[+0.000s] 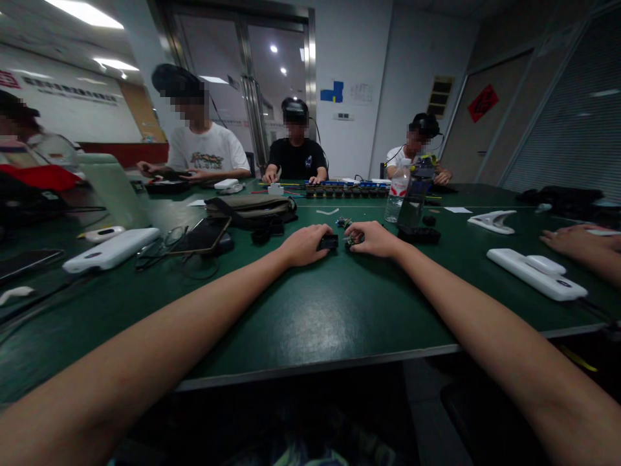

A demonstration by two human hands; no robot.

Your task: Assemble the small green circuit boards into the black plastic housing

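Note:
My left hand (307, 246) is closed around a small black box-shaped piece (329, 242), which pokes out past the fingertips. Just to its right, my right hand (374, 239) pinches a small dark part with bits of green and metal (353, 240); its exact kind is too small to make out. The two held pieces are close together but apart, low over the green table (320, 317). A little cluster of small parts with a blue bit (343, 222) lies just beyond my hands.
Left are a phone (202, 234), a white power bank (111, 250), glasses, a green bottle (115, 188) and a pouch (257, 208). Right are a clear water bottle (396, 194), a black tray (418, 234) and another white power bank (536, 275). Several people sit around; one's hand (577, 244) rests at right.

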